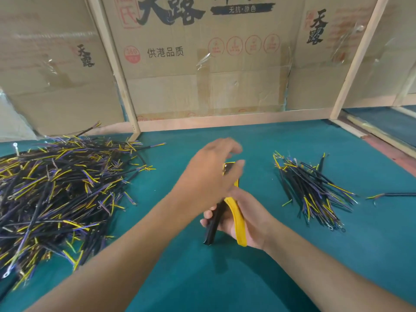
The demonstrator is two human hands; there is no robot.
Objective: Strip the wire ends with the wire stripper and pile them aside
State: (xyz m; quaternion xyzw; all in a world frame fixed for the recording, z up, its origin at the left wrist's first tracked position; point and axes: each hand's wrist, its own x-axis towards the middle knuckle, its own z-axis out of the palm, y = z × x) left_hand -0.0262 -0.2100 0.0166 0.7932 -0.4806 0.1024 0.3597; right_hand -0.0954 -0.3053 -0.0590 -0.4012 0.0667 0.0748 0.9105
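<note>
Right hand (244,218) low at centre, fingers curled round stripper (234,212) handles, yellow and black, tool head pointing away. Left hand (211,174) raised over tool head, blurred, fingers loosely bent; cannot tell whether it holds anything. Big wire heap (56,192) lies left on green mat (202,278); small pile (313,192) right, well apart from both hands

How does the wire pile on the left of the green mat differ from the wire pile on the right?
The left wire pile is far larger than the right wire pile. The left pile sprawls with wires crossing in all directions; the right pile's wires lie roughly parallel in a loose bundle. The left reaches the picture's edge; the right sits whole in view. Both hold black cables with yellow and purple cores.
</note>
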